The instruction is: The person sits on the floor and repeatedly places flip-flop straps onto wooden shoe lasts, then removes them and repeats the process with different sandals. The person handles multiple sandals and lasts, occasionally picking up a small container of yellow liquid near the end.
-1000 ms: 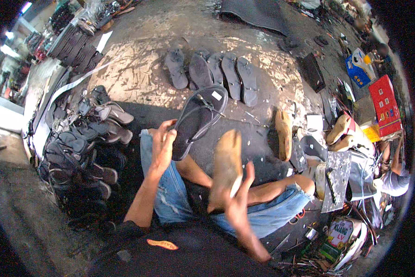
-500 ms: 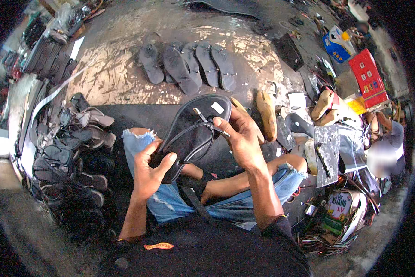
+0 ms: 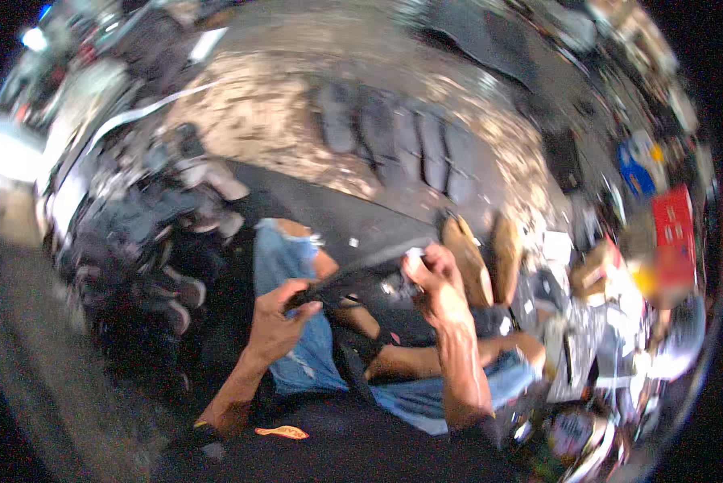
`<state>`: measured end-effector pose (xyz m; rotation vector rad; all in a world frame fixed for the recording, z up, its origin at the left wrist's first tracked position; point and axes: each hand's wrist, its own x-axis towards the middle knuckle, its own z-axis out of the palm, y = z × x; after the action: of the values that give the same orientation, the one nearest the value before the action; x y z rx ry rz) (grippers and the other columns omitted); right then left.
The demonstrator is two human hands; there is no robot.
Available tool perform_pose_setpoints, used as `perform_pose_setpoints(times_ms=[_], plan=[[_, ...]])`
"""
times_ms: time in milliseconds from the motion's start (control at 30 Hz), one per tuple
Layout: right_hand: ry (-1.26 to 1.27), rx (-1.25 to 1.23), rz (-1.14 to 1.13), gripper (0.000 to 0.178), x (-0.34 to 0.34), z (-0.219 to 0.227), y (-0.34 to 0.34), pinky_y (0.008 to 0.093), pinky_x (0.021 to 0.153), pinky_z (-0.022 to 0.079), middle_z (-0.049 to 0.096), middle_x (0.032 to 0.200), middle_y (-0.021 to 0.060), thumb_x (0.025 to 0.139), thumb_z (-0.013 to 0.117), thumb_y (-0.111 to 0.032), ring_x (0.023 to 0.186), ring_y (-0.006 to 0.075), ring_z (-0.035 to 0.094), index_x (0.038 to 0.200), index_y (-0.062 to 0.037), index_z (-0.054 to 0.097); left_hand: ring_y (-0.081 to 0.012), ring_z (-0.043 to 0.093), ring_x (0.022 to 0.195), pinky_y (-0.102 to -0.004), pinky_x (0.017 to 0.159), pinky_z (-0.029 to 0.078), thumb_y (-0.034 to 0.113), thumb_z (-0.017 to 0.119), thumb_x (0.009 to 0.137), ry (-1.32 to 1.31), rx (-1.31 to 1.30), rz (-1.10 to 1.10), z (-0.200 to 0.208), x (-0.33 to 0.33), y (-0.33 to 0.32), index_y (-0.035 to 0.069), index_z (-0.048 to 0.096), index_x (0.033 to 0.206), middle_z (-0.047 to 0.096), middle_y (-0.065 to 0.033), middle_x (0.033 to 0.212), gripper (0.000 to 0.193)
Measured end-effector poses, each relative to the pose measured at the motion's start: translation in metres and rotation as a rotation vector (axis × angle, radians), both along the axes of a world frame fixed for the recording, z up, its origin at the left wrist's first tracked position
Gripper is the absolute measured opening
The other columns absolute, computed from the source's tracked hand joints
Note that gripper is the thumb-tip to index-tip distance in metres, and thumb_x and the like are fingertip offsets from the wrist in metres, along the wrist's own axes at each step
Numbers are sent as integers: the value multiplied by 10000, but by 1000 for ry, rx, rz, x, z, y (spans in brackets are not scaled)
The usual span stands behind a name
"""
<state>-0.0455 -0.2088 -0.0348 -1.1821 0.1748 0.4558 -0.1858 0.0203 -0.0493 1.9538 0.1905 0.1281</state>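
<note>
A black thong sandal (image 3: 360, 278) hangs between my two hands above my crossed legs, turned nearly edge-on and blurred by motion. My left hand (image 3: 281, 326) pinches one end between thumb and fingers. At the other end, my right hand (image 3: 440, 286) has its fingers closed round the sandal. A small whitish bit shows by its fingertips; I cannot make out what it is. The sandal's straps are hard to tell apart in the blur.
Several dark sandals (image 3: 432, 149) lie in a row on the worn board ahead. Two wooden shoe lasts (image 3: 468, 262) stand just beyond my right hand. A pile of sandals (image 3: 128, 249) is at left; a red box (image 3: 672, 229) and scattered materials are at right.
The sandal has tipped from face-up to nearly edge-on, lower in my hands. My right hand has shifted its hold toward the sandal's end. The head view has swung, smearing the scene.
</note>
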Motion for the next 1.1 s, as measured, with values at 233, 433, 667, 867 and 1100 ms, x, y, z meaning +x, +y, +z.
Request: perform_pose_setpoints(times_ms=[233,433,667,867,1100], plan=[[-747,-643,192,646,131,-49,-10,450,1098,434,591,1375,181,930,791,-329,1259,314,551,1442,-15,552,-272,669,1212,-399,1042,539,57,756,926,-150,553,473,101,-12,82,23,628,1347,703,-148,1266,442],[-902,-1878,61,901,222,-206,-111,530,1116,451,536,1464,301,870,806,-355,1292,481,564,1565,8,361,-203,731,950,-352,788,604,156,733,974,-179,135,1065,182,-106,387,-62,567,1387,745,-131,1167,495],[-694,-1533,-255,501,265,-184,-144,528,975,511,695,1211,336,1073,557,-354,1079,470,683,1223,109,676,-265,722,1071,-464,871,622,215,747,968,194,-10,1133,140,-184,507,-108,601,1318,719,-195,1237,499],[-638,-754,-379,500,118,-38,-147,427,990,511,677,1257,164,1057,645,-349,1137,304,634,1393,20,610,-305,668,1204,-435,1070,490,288,649,1030,-299,633,775,173,-17,248,-4,643,1330,699,-199,1283,419],[-137,60,78,397,-33,-29,-45,321,948,522,689,1096,25,957,731,-90,1041,149,626,1341,-40,639,-176,573,1305,-362,1087,514,-59,716,946,-352,-783,-121,78,60,-27,10,477,1435,584,-97,1382,549]])
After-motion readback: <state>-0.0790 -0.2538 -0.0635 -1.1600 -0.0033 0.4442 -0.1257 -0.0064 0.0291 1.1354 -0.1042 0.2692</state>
